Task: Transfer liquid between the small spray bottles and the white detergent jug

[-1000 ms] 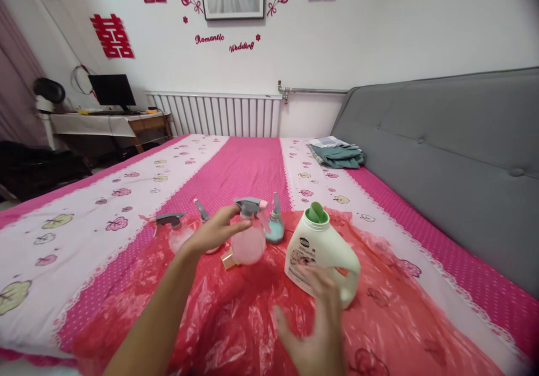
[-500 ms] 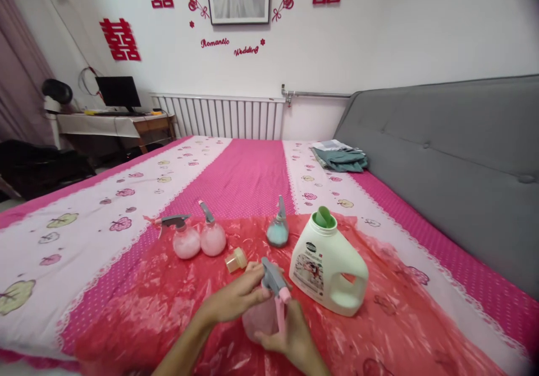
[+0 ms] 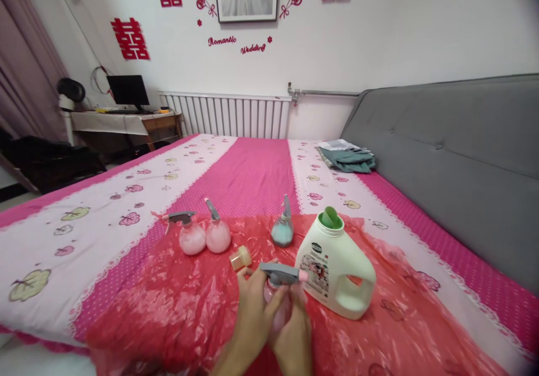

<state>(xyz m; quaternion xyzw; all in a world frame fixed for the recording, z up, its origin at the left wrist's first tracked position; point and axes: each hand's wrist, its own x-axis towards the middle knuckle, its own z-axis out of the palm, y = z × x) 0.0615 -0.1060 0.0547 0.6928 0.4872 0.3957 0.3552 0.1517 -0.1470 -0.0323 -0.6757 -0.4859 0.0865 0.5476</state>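
Between both hands is a pink spray bottle with a grey head and a pink nozzle pointing right. My left hand is wrapped round its neck and left side, fingers closed. On the other side my right hand grips the round body, much of which is hidden by the hands. Just beyond the left hand lies a yellowish cap on its side. To the right stands a pale green detergent jug, its green spout uncovered.
Two pink-filled spray bottles stand at the left, and a blue-filled one further back. All rest on a red plastic sheet over the bed. Folded clothes lie near the grey headboard.
The held bottle's nozzle has swung from pointing toward me to pointing right. Both hands have shifted closer together round it. The view has turned slightly left.
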